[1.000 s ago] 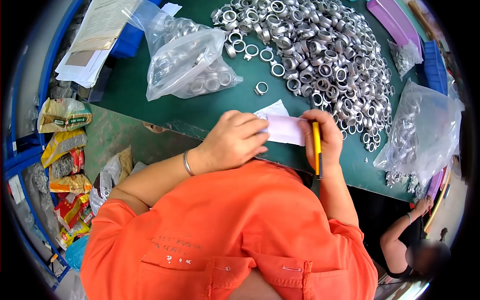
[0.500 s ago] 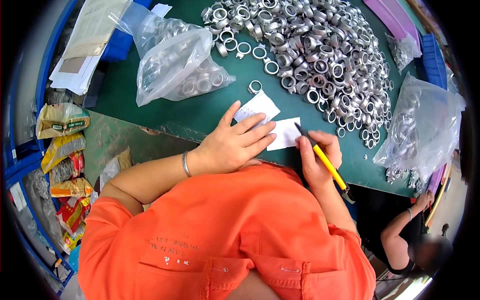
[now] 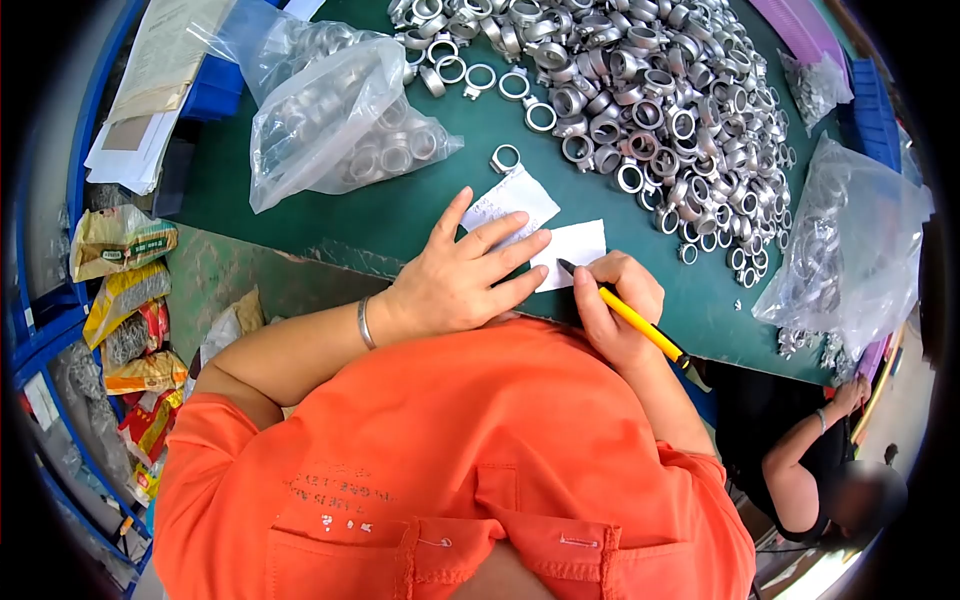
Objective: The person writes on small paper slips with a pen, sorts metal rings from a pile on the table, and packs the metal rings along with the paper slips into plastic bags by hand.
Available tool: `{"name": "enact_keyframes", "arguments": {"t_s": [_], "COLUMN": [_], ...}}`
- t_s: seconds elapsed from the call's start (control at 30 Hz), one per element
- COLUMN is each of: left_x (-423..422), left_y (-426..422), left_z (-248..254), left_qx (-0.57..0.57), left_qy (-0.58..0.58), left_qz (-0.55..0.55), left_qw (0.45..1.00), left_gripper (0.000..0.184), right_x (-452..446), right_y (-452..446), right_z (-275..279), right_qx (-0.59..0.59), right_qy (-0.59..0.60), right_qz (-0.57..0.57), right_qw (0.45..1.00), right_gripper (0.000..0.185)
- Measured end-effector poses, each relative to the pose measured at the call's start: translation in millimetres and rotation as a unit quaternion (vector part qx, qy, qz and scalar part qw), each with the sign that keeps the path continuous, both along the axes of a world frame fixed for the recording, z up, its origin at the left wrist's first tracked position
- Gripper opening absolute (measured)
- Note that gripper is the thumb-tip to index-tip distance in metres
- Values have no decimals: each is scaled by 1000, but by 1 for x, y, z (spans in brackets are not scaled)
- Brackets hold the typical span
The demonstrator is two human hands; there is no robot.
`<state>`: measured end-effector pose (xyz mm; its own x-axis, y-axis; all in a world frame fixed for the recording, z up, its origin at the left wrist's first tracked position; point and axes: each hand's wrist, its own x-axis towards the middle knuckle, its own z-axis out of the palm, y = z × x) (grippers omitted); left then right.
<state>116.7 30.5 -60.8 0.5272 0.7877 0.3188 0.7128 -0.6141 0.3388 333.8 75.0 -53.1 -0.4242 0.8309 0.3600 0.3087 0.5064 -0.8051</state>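
Observation:
My right hand [image 3: 622,308] grips a yellow marker pen [image 3: 645,326] with a black tip. The tip meets, or hovers just over, a small white slip of paper [image 3: 575,250]; contact cannot be made out. Fingers spread, my left hand [image 3: 460,265] lies flat at the table edge, its fingertips by that slip's left side. Beyond those fingertips is a second paper piece [image 3: 515,207] bearing handwriting. A single metal ring clamp [image 3: 506,158] rests against the top of the written piece.
A large heap of metal ring clamps [image 3: 650,120] covers the far right of the green table [image 3: 330,225]. Clear plastic bags [image 3: 340,125] of rings stand at left, and another plastic bag [image 3: 845,250] at right. Another person's arm [image 3: 800,450] is at lower right.
My right hand has moved left and slightly up, bringing the pen tip down onto or near the blank slip's lower left part. My left hand stays spread in nearly the same place.

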Motion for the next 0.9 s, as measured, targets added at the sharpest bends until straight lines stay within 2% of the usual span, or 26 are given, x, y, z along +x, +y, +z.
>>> {"name": "enact_keyframes", "arguments": {"t_s": [0.1, 0.17, 0.23, 0.47, 0.7, 0.77, 0.9], "left_x": [0, 0, -1, -1, -2, -2, -1], "left_y": [0, 0, 0, 0, 1, 1, 1], "left_z": [0, -1, 0, 0, 4, 3, 2], "left_qx": [9, 9, -6, -16, -20, -23, -11], "left_qy": [-6, -5, 7, 8, 8, 7, 6], "left_qz": [8, 7, -4, -7, -9, -9, -7], "left_qw": [1000, 1000, 1000, 1000, 1000, 1000, 1000], "left_gripper": [24, 24, 33, 33, 32, 32, 32], "right_x": [2, 5, 5, 0, 5, 9, 8], "right_y": [0, 2, 0, -2, -1, 0, -3], "right_z": [-2, -2, -2, -2, -3, 0, -3], "right_qx": [-5, 9, 7, 18, 17, -25, -37], "right_qy": [7, 6, 6, -4, 14, 3, 55], "right_qz": [-13, 32, 13, -40, -23, 13, -4], "right_qw": [1000, 999, 1000, 999, 1000, 1000, 998], "right_gripper": [19, 20, 20, 21, 22, 21, 19]}}
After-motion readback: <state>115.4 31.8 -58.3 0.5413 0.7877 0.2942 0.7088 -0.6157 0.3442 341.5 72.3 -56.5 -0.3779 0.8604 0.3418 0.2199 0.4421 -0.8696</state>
